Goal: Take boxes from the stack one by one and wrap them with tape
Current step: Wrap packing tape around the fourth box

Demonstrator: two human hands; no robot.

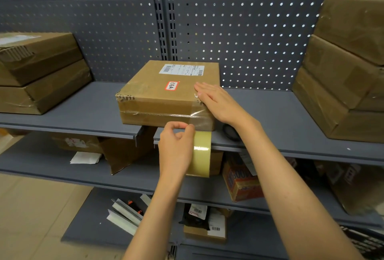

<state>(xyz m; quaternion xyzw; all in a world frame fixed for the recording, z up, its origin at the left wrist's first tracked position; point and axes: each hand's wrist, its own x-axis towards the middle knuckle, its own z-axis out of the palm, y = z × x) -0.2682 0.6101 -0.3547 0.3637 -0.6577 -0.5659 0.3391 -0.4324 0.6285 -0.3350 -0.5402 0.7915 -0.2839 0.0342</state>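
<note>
A brown cardboard box [164,93] with a white shipping label and a red sticker lies on the grey shelf [83,105], its front edge at the shelf lip. My right hand [218,101] presses flat on the box's front right corner, over a clear tape strip. Just below the box's front face, my left hand [176,147] grips a roll of tan tape [200,153], thumb and fingers pinching at the tape where it leaves the roll. A tape strip runs from the roll up the box's front.
Two stacked taped boxes [39,72] sit at the left of the shelf, and a taller stack of three [345,68] at the right. A dark round object [229,133] lies behind my right wrist. Lower shelves hold boxes, papers and packets. Pegboard backs the shelf.
</note>
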